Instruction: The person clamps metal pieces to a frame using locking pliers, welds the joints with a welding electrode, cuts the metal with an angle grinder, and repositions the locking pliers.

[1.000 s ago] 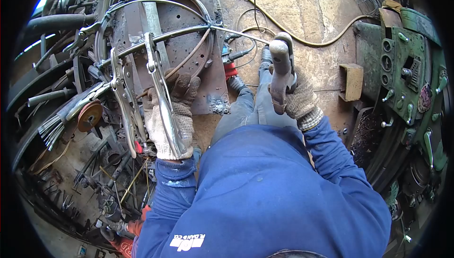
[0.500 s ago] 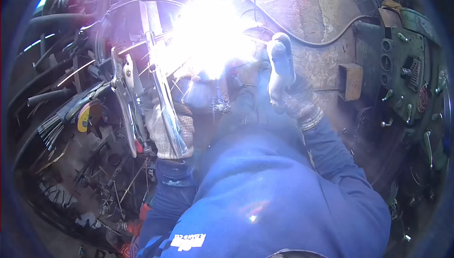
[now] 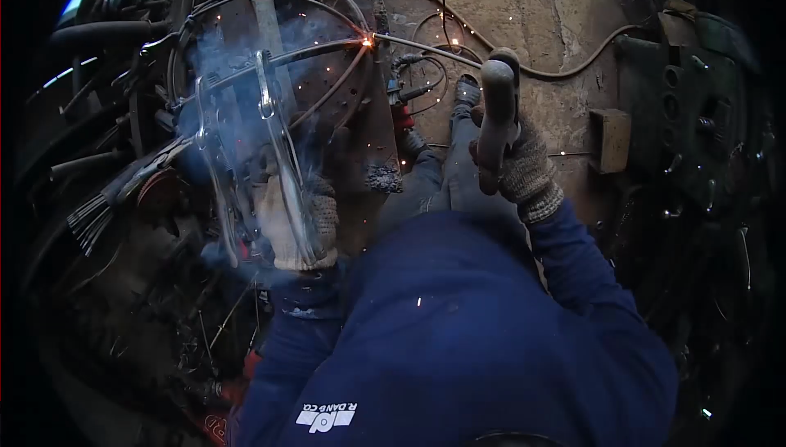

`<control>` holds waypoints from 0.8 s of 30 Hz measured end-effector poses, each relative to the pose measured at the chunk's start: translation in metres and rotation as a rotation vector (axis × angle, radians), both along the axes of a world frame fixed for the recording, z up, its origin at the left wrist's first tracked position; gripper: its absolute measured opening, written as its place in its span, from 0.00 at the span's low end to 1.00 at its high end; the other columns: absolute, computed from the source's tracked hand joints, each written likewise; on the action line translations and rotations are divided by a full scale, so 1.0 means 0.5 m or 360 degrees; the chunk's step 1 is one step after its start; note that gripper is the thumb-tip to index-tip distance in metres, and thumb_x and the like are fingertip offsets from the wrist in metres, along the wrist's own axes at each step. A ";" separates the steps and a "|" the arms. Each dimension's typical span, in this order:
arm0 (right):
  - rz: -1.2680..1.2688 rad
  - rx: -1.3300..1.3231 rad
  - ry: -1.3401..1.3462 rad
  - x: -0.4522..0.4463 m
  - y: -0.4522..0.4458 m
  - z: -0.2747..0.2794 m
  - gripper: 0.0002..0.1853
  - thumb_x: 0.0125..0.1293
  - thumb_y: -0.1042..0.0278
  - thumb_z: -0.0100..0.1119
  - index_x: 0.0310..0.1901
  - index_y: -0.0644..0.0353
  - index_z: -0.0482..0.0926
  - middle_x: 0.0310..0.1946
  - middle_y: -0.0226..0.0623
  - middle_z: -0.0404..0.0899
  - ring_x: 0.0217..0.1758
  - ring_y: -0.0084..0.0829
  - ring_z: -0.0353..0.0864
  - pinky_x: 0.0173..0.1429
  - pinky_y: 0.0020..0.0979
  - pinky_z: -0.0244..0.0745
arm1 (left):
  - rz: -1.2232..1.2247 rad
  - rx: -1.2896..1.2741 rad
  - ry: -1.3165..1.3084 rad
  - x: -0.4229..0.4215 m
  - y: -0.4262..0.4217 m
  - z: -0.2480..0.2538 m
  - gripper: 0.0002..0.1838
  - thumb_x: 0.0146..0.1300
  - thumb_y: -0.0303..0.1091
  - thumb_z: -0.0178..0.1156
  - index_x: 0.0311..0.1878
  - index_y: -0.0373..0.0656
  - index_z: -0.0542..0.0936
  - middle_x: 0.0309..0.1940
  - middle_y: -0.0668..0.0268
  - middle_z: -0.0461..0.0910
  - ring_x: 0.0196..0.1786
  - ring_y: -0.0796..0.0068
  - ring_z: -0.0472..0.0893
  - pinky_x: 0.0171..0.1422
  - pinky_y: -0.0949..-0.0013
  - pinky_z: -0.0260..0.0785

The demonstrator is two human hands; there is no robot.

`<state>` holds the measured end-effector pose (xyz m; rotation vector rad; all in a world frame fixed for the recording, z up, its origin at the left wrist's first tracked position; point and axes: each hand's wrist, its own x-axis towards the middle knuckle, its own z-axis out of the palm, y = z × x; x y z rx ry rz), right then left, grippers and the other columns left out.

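Observation:
My right hand (image 3: 524,169), in a grey knit glove, is closed around an electrode holder (image 3: 498,111). A thin welding rod (image 3: 430,51) runs left from the holder, its tip near a glowing orange joint (image 3: 367,42). That joint lies where curved metal rods (image 3: 315,52) of a rounded frame meet. Two locking pliers (image 3: 278,152) stand clamped at the frame, partly veiled by smoke. My left hand (image 3: 295,222), in a pale knit glove, lies beneath the handles of the nearer pliers; its fingers are hidden by the pliers and smoke.
A dark steel worktop (image 3: 348,144) carries the frame. To the left are a bundle of rods (image 3: 98,209) and cluttered metal parts. A cable (image 3: 565,76) crosses the floor near a small box (image 3: 610,142). A green machine with levers (image 3: 696,136) stands at right.
The blinding white arc has gone out, leaving a small orange glow, scattered sparks and bluish smoke. My right hand with the electrode holder has shifted slightly right; my left hand stays put.

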<state>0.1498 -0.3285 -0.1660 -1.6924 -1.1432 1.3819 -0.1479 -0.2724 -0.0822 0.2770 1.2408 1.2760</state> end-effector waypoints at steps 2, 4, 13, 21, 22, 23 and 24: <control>-0.0016 0.0089 0.0070 -0.005 0.004 0.012 0.33 0.61 0.66 0.73 0.64 0.62 0.68 0.55 0.41 0.81 0.48 0.26 0.82 0.53 0.30 0.80 | -0.0054 -0.0044 0.0071 0.010 0.008 0.013 0.20 0.76 0.40 0.46 0.63 0.39 0.72 0.51 0.57 0.76 0.48 0.65 0.76 0.52 0.57 0.68; -0.0186 -0.0228 0.0360 -0.012 0.007 0.027 0.33 0.59 0.63 0.75 0.63 0.62 0.69 0.55 0.40 0.81 0.51 0.28 0.82 0.57 0.32 0.78 | -0.0107 -0.0090 0.0138 0.017 0.012 0.019 0.25 0.76 0.46 0.45 0.67 0.40 0.69 0.60 0.53 0.74 0.61 0.55 0.73 0.67 0.45 0.64; -0.0143 -0.0140 0.0147 -0.011 -0.003 0.010 0.33 0.57 0.61 0.76 0.61 0.62 0.70 0.50 0.39 0.83 0.52 0.31 0.84 0.57 0.33 0.79 | -0.0268 0.0052 0.0156 0.005 0.006 0.004 0.26 0.76 0.46 0.47 0.71 0.42 0.68 0.66 0.51 0.72 0.69 0.49 0.71 0.75 0.39 0.62; -0.0144 -0.0155 0.0146 -0.018 0.005 0.024 0.32 0.57 0.59 0.76 0.60 0.60 0.73 0.50 0.38 0.83 0.52 0.30 0.83 0.56 0.34 0.79 | -0.0473 0.0258 -0.0121 0.015 0.021 0.006 0.27 0.75 0.48 0.50 0.70 0.41 0.68 0.64 0.51 0.74 0.66 0.50 0.75 0.72 0.39 0.65; -0.0173 -0.0128 0.0166 -0.020 0.005 0.024 0.29 0.59 0.60 0.74 0.58 0.59 0.74 0.47 0.37 0.83 0.49 0.30 0.84 0.53 0.34 0.79 | -0.0435 0.0286 -0.0189 0.019 0.022 0.004 0.27 0.75 0.48 0.49 0.70 0.40 0.68 0.63 0.52 0.74 0.65 0.52 0.75 0.72 0.42 0.66; -0.0202 -0.0101 0.0185 -0.022 0.005 0.023 0.25 0.61 0.60 0.72 0.57 0.59 0.75 0.44 0.36 0.83 0.46 0.29 0.84 0.51 0.34 0.79 | -0.0397 0.0314 -0.0258 0.020 0.023 0.003 0.27 0.76 0.48 0.49 0.70 0.40 0.68 0.63 0.52 0.74 0.65 0.54 0.76 0.72 0.45 0.67; -0.0202 -0.0100 0.0186 -0.020 0.004 0.014 0.25 0.61 0.60 0.72 0.57 0.59 0.75 0.44 0.36 0.83 0.46 0.29 0.84 0.51 0.34 0.79 | -0.0397 0.0314 -0.0257 -0.003 0.006 -0.014 0.27 0.76 0.48 0.49 0.70 0.40 0.68 0.63 0.52 0.74 0.65 0.54 0.76 0.72 0.45 0.67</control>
